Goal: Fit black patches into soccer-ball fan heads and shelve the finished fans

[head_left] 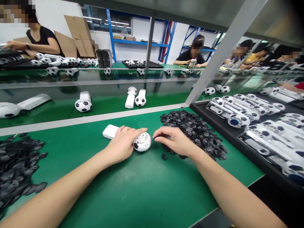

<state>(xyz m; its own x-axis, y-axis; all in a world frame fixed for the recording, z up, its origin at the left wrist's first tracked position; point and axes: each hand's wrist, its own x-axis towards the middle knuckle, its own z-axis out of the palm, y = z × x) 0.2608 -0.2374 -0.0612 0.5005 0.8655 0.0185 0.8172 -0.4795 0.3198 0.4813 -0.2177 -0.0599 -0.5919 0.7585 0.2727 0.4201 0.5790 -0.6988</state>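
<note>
My left hand [122,142] lies over a white device with a round head patterned like a football [143,142], fingers wrapped across its neck. The white handle [110,131] sticks out to the left of that hand, and the head shows black patches and an open lattice on top. Just right of the head, my right hand [177,139] pinches a small black piece [155,138] between thumb and fingertips. Beneath and behind this hand spreads a pile of black pentagon-shaped pieces [190,126]. One loose black piece [164,157] lies in front of the pile.
Another heap of black pieces [16,171] sits at the left. A black tray [223,139] of football-headed devices stands at the right. Beyond a pale rail [95,119], more devices rest on a green conveyor [106,110]. A slanted metal post [213,60] rises there. Several people sit farther back.
</note>
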